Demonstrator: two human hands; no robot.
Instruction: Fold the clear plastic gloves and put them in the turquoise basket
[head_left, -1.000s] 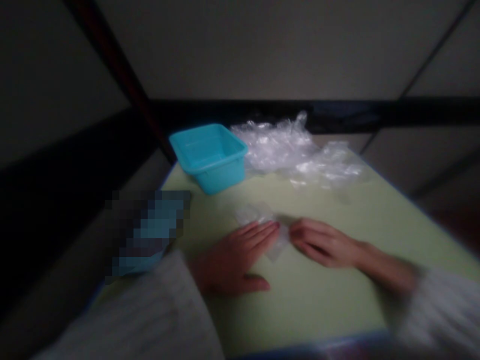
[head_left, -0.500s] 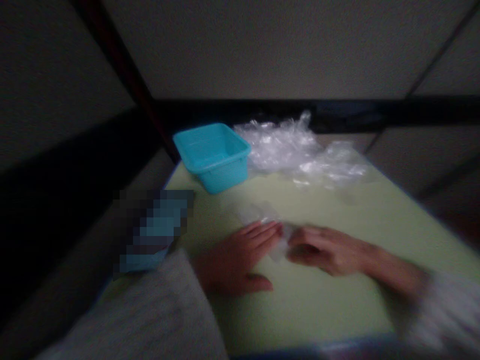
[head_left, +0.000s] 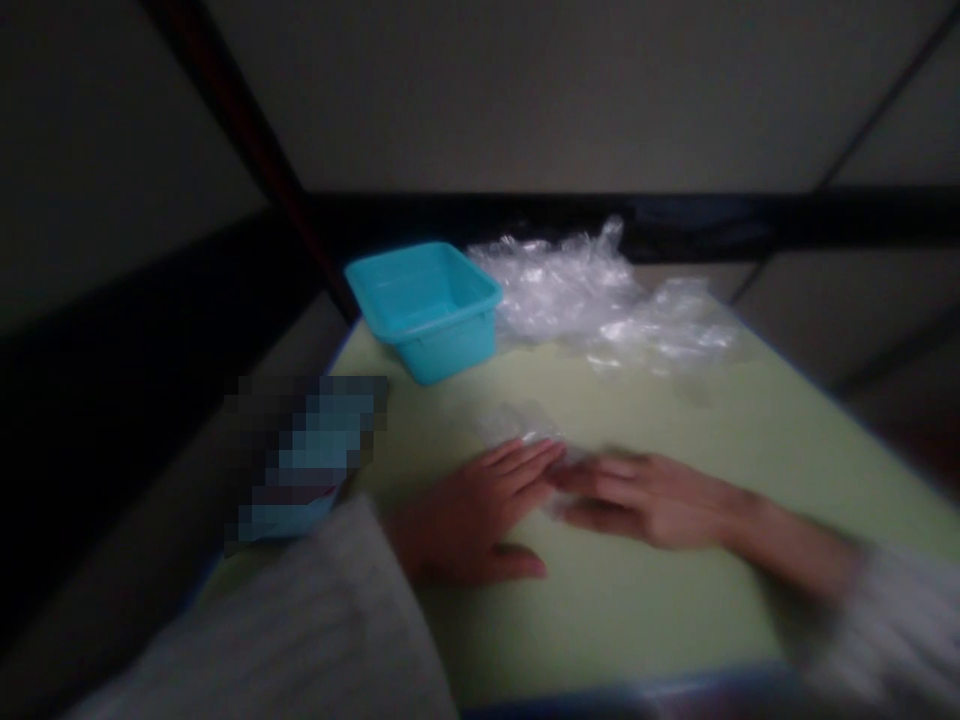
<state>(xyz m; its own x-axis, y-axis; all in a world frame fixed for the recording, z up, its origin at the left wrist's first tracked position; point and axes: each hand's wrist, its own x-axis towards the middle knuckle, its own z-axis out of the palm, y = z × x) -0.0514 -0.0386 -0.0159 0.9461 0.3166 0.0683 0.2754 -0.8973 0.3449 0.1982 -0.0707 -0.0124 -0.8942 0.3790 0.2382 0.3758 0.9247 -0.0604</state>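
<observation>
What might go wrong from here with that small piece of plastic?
The film under the left hand may wrinkle or slip if the right hand, close beside the left fingertips, drags at it. The light is dim and the right hand blurred, so a poor hold could go unnoticed.

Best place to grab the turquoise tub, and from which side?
Probably the near rim of the turquoise tub, from the near side and above: thumb inside, fingers outside. It stands upright, mouth up, with a lip and walls that taper downward. Crumpled clear plastic crowds its right side.
</observation>
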